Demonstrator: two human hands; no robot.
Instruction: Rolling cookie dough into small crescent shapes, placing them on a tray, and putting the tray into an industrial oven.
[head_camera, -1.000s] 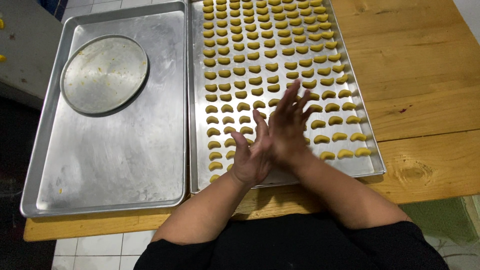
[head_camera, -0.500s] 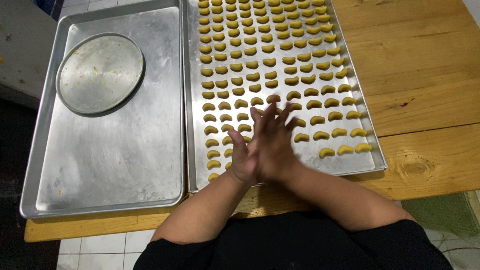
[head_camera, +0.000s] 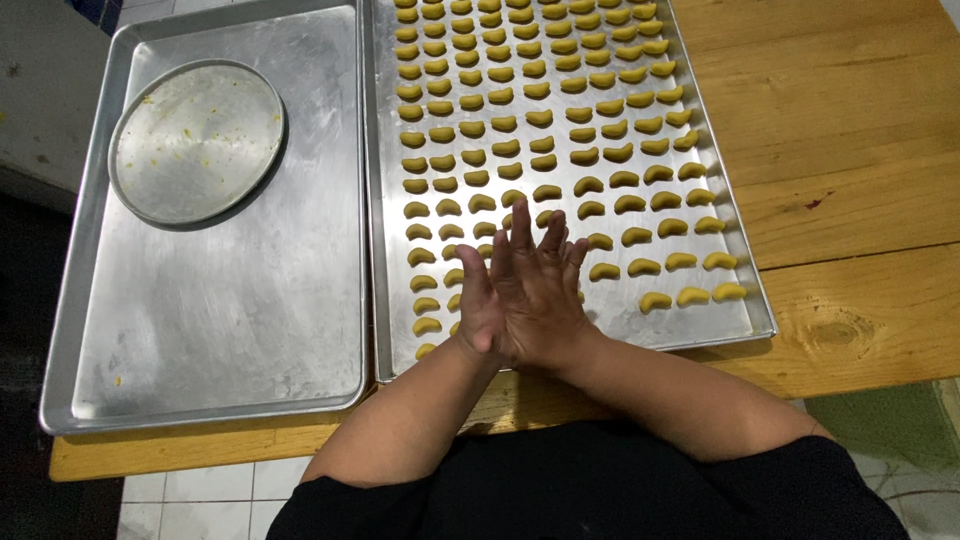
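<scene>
- While both hands are pressed palm to palm above the near edge of the right-hand baking tray (head_camera: 745, 300), the left hand (head_camera: 478, 310) and right hand (head_camera: 545, 290) have their fingers stretched out flat; whether a bit of dough sits between the palms I cannot tell, as nothing shows there.
- Rows of small yellow crescent dough pieces (head_camera: 560, 130) fill that tray from the far edge almost to the near one, closely spaced but apart. The hands hover right over the near-left rows, hiding some of them.
- Judging by this, the main risk is that a wrist or forearm dips and flattens or smears the soft crescents beneath, since the hands work directly above them.
- A piece dropped from between the palms could land on a neighbour and stick to it, spoiling both shapes.
- The bare patch at the near right of the tray is narrow, so a careless placement could crowd the last row against the rim.
- The tray's near edge lies close to the edge of the wooden tabletop (head_camera: 860, 150); a push from the forearms could shift it against the empty left tray (head_camera: 220, 330), which carries a round metal pan (head_camera: 197, 142) at its far end, and jolt the rows out of line.
</scene>
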